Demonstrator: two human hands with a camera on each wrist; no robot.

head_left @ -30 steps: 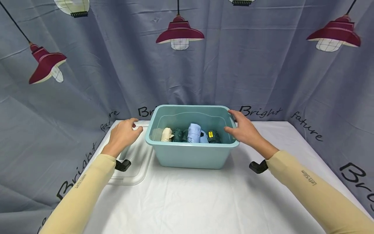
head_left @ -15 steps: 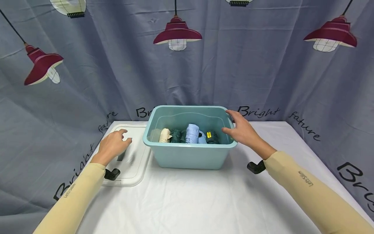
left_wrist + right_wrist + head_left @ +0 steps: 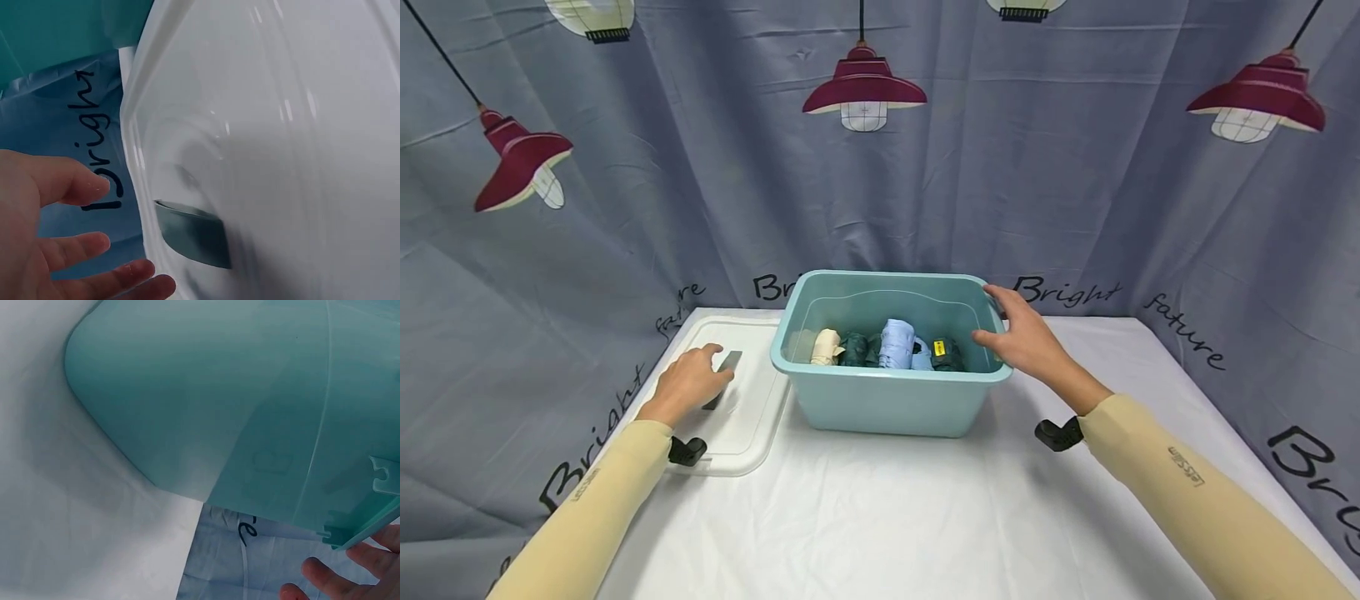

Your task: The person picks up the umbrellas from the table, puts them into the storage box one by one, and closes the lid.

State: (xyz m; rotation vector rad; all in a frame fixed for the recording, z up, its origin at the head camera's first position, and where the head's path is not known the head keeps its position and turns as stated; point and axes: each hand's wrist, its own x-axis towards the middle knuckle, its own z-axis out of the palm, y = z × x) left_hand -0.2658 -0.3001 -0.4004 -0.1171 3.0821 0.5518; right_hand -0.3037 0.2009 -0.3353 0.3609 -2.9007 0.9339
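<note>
A pale teal storage box (image 3: 887,404), without its cover, stands upright at the table's far middle. Several rolled cloth bundles lie inside: one cream (image 3: 826,347), one light blue (image 3: 897,343), and dark green ones. My right hand (image 3: 1030,333) holds the box's right rim, thumb over the inside and fingers outside; in the right wrist view the fingers (image 3: 375,556) lie at the rim edge. To the box's left lies a white lid (image 3: 752,425) with a grey-green handle (image 3: 194,234). My left hand (image 3: 688,385) hovers over the lid by that handle, fingers loosely spread, holding nothing.
A white cloth (image 3: 895,517) covers the table. Behind and at both sides hangs a grey-blue curtain (image 3: 1037,192) printed with red lamps and lettering. The box stands close to the table's back edge, beside the lid.
My left hand has moved left and slightly down, away from the box, to the lid's handle. My right hand stays at the box's right rim. The box and bundles have not moved.
</note>
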